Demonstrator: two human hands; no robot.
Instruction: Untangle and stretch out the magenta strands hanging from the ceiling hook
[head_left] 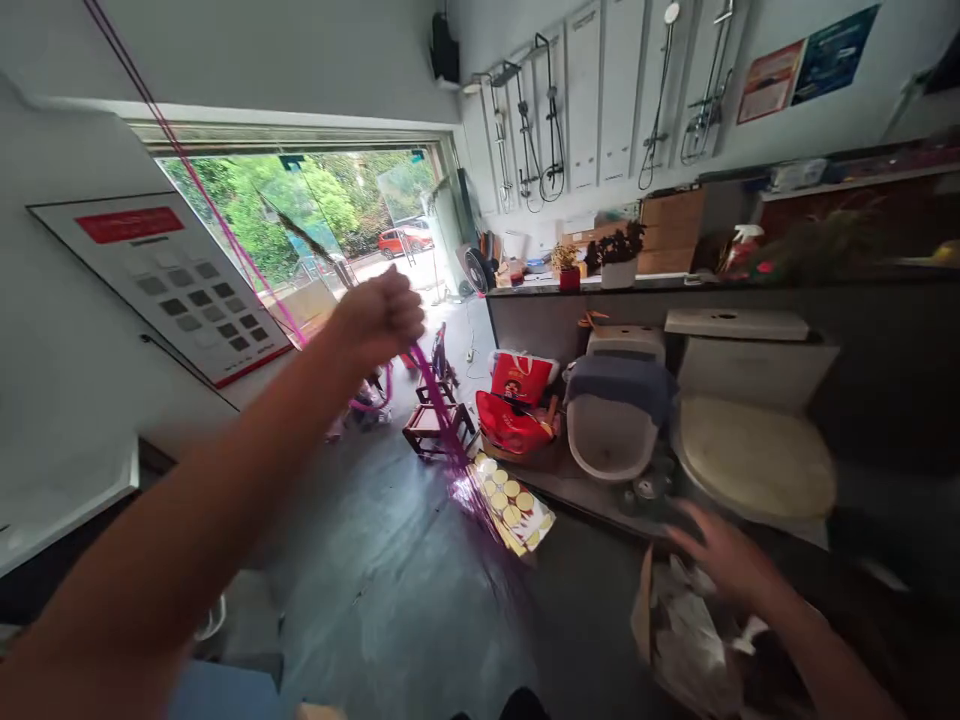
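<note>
My left hand (386, 315) is raised and stretched forward, closed in a fist. A bundle of purple strands (433, 388) hangs from it, fanning out toward the floor; whether they are string or thin ribbon I cannot tell. Lower right, my right hand (712, 550) is blurred, its fingers spread and nothing in them. Below it stands a cardboard box (643, 605) with crumpled plastic bags (690, 630). More pink-purple cord (214, 205) slants down from the upper left behind my left arm.
A wooden stool (431, 422), red bags (514, 425) and a yellow-patterned sheet or pack (514, 500) are ahead. Toilets (757, 450) line the right, below a counter (540, 300) with potted plants. Shower sets hang on the wall. Beyond is a wide glass doorway.
</note>
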